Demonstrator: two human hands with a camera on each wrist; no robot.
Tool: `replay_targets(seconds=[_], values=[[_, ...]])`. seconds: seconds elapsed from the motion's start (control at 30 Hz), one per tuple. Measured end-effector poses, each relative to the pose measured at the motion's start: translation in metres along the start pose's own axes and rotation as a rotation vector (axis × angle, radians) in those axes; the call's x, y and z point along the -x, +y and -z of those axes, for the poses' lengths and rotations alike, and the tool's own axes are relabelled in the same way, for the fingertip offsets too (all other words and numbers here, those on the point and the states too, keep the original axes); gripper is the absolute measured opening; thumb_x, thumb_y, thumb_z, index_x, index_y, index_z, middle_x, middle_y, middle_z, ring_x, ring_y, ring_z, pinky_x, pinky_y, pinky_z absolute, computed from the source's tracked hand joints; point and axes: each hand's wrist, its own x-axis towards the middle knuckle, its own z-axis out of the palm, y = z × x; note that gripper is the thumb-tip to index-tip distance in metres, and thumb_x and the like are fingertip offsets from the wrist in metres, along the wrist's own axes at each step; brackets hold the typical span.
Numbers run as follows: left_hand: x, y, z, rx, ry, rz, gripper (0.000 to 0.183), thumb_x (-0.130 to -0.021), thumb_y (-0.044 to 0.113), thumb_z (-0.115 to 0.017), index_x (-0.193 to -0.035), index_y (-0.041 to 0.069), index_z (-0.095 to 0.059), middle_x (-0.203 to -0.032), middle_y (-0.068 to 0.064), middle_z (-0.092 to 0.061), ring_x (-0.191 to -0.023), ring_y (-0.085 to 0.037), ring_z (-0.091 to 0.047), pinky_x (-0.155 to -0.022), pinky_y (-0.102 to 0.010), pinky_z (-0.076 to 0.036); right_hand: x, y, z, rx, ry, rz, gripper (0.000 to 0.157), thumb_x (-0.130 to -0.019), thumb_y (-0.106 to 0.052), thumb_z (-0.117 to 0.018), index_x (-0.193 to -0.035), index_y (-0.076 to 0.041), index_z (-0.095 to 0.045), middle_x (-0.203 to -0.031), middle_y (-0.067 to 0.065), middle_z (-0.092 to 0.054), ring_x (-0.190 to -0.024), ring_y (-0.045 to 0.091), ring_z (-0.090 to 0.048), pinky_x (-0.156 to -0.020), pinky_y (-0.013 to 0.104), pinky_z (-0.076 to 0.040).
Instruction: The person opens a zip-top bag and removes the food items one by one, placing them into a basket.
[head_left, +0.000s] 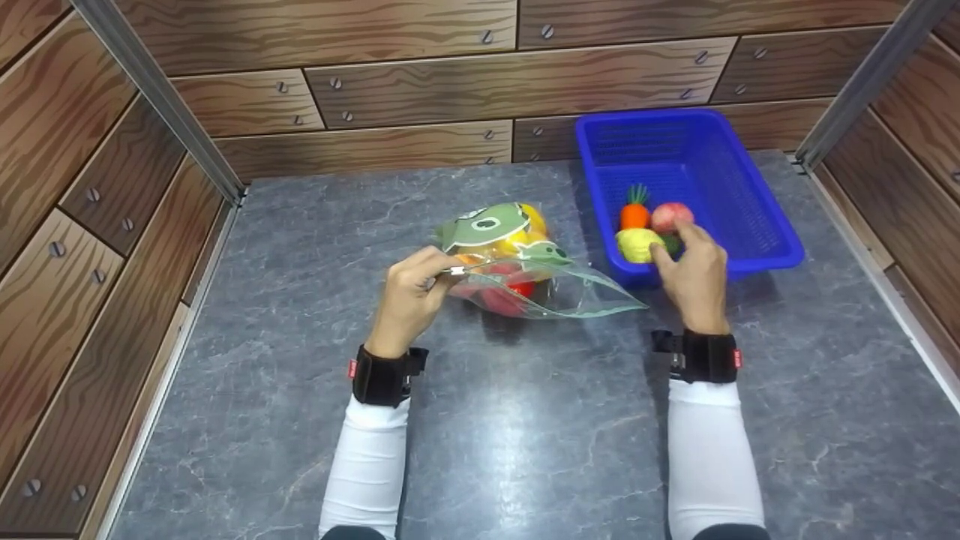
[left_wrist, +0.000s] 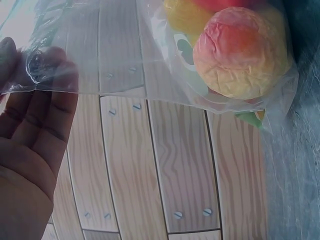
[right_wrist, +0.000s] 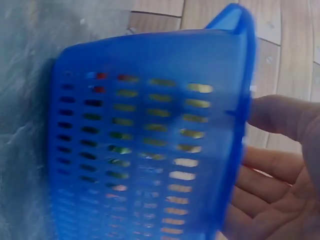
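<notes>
My left hand [head_left: 409, 292] pinches the edge of a clear zip bag [head_left: 600, 296] with green cartoon prints, near its white slider. The bag holds several fruits, among them a red one [head_left: 504, 298] and, in the left wrist view, a wrinkled yellow-pink peach [left_wrist: 240, 55]. Over the near wall of a blue basket [head_left: 776, 236] reaches my right hand [head_left: 699, 281], thumb and fingers spread. Its thumb is beside a yellow lemon-like fruit [head_left: 636, 246], its fingertips at a pink peach [head_left: 667, 217]. A carrot [head_left: 634, 217] and a partly hidden dark green piece [head_left: 672, 244] lie there too.
The grey marbled tabletop [head_left: 300, 315] carries the bag and the basket. Wood-patterned walls [head_left: 420, 82] stand behind and at both sides, with metal posts [head_left: 157, 97] at the back corners.
</notes>
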Motion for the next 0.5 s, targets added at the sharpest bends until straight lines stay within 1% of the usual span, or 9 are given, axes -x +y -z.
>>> replay_targets(seconds=[0.03, 0.1, 0.2, 0.27, 0.3, 0.37, 0.43, 0.5], values=[[0.0, 0.0, 0.0, -0.004, -0.001, 0.0, 0.008, -0.086, 0.005, -0.079, -0.094, 0.005, -0.079, -0.083, -0.004, -0.07, -0.068, -0.014, -0.056, -0.061, -0.028, -0.048, 0.0, -0.004, 0.002, -0.015, 0.008, 0.008, 0.043, -0.084, 0.002, -0.075, -0.124, 0.013, -0.067, -0.12, 0.034, -0.067, -0.113, 0.052, -0.063, -0.103, 0.056, -0.048], [0.0, 0.0, 0.0, -0.008, 0.0, -0.001, 0.008, -0.086, 0.005, -0.08, -0.094, 0.005, -0.079, -0.082, -0.005, -0.071, -0.068, -0.014, -0.057, -0.06, -0.028, -0.049, 0.001, -0.014, 0.007, -0.059, 0.028, 0.025, 0.039, -0.084, 0.003, -0.076, -0.122, 0.01, -0.07, -0.117, 0.03, -0.07, -0.108, 0.046, -0.067, -0.101, 0.045, -0.052], [0.0, 0.001, -0.001, -0.01, 0.009, -0.003, 0.007, -0.086, 0.003, -0.079, -0.093, 0.004, -0.079, -0.082, -0.005, -0.072, -0.067, -0.014, -0.059, -0.06, -0.029, -0.05, 0.005, -0.035, 0.017, -0.176, 0.053, 0.088, 0.031, -0.085, 0.006, -0.076, -0.115, 0.006, -0.075, -0.111, 0.022, -0.075, -0.1, 0.023, -0.073, -0.094, 0.026, -0.055], [-0.001, 0.001, -0.001, -0.007, 0.016, -0.005, 0.006, -0.087, 0.002, -0.078, -0.093, 0.004, -0.078, -0.081, -0.005, -0.072, -0.067, -0.014, -0.059, -0.06, -0.029, -0.05, 0.009, -0.051, 0.023, -0.272, 0.043, 0.174, 0.026, -0.085, 0.01, -0.075, -0.11, 0.004, -0.077, -0.105, 0.019, -0.077, -0.097, 0.008, -0.071, -0.089, 0.016, -0.054], [-0.001, 0.001, -0.001, -0.006, 0.019, -0.006, 0.006, -0.088, 0.001, -0.077, -0.093, 0.004, -0.078, -0.08, -0.005, -0.071, -0.067, -0.014, -0.059, -0.06, -0.029, -0.05, 0.012, -0.06, 0.026, -0.325, 0.022, 0.23, 0.024, -0.085, 0.013, -0.074, -0.106, 0.004, -0.078, -0.103, 0.017, -0.077, -0.096, 0.003, -0.071, -0.088, 0.015, -0.054], [-0.001, 0.001, -0.001, -0.007, 0.026, -0.01, 0.006, -0.088, 0.0, -0.077, -0.092, 0.004, -0.078, -0.079, -0.005, -0.071, -0.066, -0.014, -0.058, -0.06, -0.029, -0.05, 0.018, -0.076, 0.029, -0.414, -0.056, 0.355, 0.024, -0.083, 0.017, -0.074, -0.102, 0.003, -0.079, -0.101, 0.016, -0.078, -0.096, 0.0, -0.07, -0.088, 0.017, -0.055], [-0.001, 0.001, -0.001, -0.01, 0.031, -0.013, 0.006, -0.088, 0.0, -0.077, -0.092, 0.005, -0.078, -0.079, -0.004, -0.07, -0.066, -0.014, -0.057, -0.059, -0.028, -0.05, 0.025, -0.089, 0.029, -0.473, -0.173, 0.473, 0.026, -0.082, 0.02, -0.073, -0.1, 0.002, -0.079, -0.099, 0.014, -0.078, -0.096, 0.004, -0.071, -0.088, 0.019, -0.056], [-0.001, 0.002, -0.002, -0.014, 0.038, -0.016, 0.006, -0.089, 0.001, -0.077, -0.092, 0.006, -0.078, -0.078, -0.004, -0.069, -0.066, -0.013, -0.056, -0.059, -0.028, -0.048, 0.03, -0.098, 0.024, -0.483, -0.309, 0.558, 0.029, -0.081, 0.022, -0.072, -0.101, 0.002, -0.079, -0.1, 0.013, -0.079, -0.095, 0.014, -0.074, -0.09, 0.019, -0.055]])
